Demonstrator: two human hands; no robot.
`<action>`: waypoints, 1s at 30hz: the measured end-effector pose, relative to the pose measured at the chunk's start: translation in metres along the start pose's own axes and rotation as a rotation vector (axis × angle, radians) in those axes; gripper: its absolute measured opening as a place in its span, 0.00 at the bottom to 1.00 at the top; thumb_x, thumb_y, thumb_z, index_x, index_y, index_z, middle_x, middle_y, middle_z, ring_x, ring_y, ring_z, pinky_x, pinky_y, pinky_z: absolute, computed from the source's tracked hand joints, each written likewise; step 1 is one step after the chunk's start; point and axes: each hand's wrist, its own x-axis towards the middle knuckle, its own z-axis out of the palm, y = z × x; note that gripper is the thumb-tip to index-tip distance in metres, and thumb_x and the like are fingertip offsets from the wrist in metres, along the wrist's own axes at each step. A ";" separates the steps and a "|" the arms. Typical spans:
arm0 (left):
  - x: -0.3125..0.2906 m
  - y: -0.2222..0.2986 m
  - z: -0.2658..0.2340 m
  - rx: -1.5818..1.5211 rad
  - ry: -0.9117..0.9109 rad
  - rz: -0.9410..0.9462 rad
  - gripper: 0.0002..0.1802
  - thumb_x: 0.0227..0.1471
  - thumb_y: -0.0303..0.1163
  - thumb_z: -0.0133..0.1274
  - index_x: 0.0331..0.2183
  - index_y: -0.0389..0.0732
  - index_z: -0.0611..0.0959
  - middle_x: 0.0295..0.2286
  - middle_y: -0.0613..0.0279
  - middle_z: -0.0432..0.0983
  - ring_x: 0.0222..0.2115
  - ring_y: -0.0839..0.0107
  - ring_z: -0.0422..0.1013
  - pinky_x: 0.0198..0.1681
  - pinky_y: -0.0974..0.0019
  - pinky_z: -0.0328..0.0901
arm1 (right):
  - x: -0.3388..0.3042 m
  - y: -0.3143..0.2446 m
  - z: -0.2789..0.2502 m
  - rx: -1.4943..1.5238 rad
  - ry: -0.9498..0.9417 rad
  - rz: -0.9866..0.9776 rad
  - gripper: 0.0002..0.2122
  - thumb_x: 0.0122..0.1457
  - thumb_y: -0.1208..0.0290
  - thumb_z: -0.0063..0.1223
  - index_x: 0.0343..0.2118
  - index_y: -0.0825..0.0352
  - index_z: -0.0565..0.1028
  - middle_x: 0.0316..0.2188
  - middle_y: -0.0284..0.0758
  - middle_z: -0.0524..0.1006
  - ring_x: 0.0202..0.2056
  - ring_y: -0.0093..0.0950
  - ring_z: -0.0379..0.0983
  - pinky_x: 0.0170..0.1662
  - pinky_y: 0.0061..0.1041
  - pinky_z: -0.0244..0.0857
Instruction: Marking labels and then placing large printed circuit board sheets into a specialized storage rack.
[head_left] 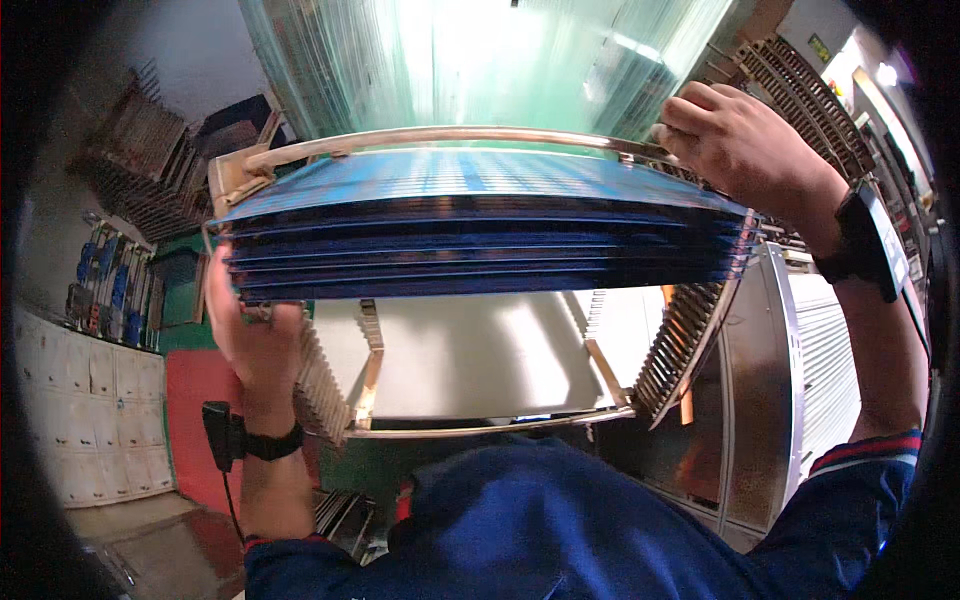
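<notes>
A slotted wooden rack point(450, 135) spans the middle of the view, tilted, with a long rail along its far side and toothed side pieces. Several flat dark-blue panels point(480, 265) lie stacked with gaps in its upper slots; the topmost looks lighter blue and glossy. At the rack's left side, my left hand point(255, 340) is curled round the frame, slightly blurred. My right hand point(715, 135) is closed at the far right corner, by the rail's end; its fingertips are partly hidden. Both wrists carry dark straps with small devices.
Translucent green-white sheeting point(450, 60) hangs beyond the rack. White lockers point(90, 400) and a red panel point(200, 420) are at left. More slotted racks point(800, 100) stand at far right, above a metal cabinet point(760, 390). A white surface point(470, 350) shows below the panels.
</notes>
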 end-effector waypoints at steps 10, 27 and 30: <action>-0.001 0.008 -0.012 -0.232 0.006 -0.225 0.34 0.54 0.35 0.59 0.58 0.27 0.70 0.52 0.46 0.72 0.52 0.55 0.70 0.59 0.57 0.62 | 0.014 -0.011 0.002 0.727 -0.022 0.692 0.12 0.59 0.68 0.58 0.38 0.72 0.78 0.32 0.48 0.81 0.34 0.45 0.80 0.38 0.38 0.71; 0.005 0.018 -0.008 -0.037 -0.028 -0.159 0.53 0.47 0.63 0.61 0.57 0.27 0.70 0.52 0.37 0.70 0.54 0.42 0.67 0.59 0.48 0.61 | 0.014 -0.013 0.021 0.918 -0.030 0.895 0.08 0.67 0.72 0.49 0.40 0.72 0.76 0.24 0.28 0.73 0.22 0.16 0.67 0.24 0.21 0.62; 0.005 0.015 -0.009 -0.044 -0.035 -0.133 0.54 0.48 0.65 0.61 0.58 0.27 0.68 0.53 0.38 0.70 0.54 0.43 0.66 0.59 0.47 0.60 | 0.004 -0.012 0.001 1.209 -0.134 1.056 0.11 0.64 0.71 0.50 0.41 0.75 0.77 0.21 0.33 0.74 0.22 0.22 0.71 0.28 0.25 0.67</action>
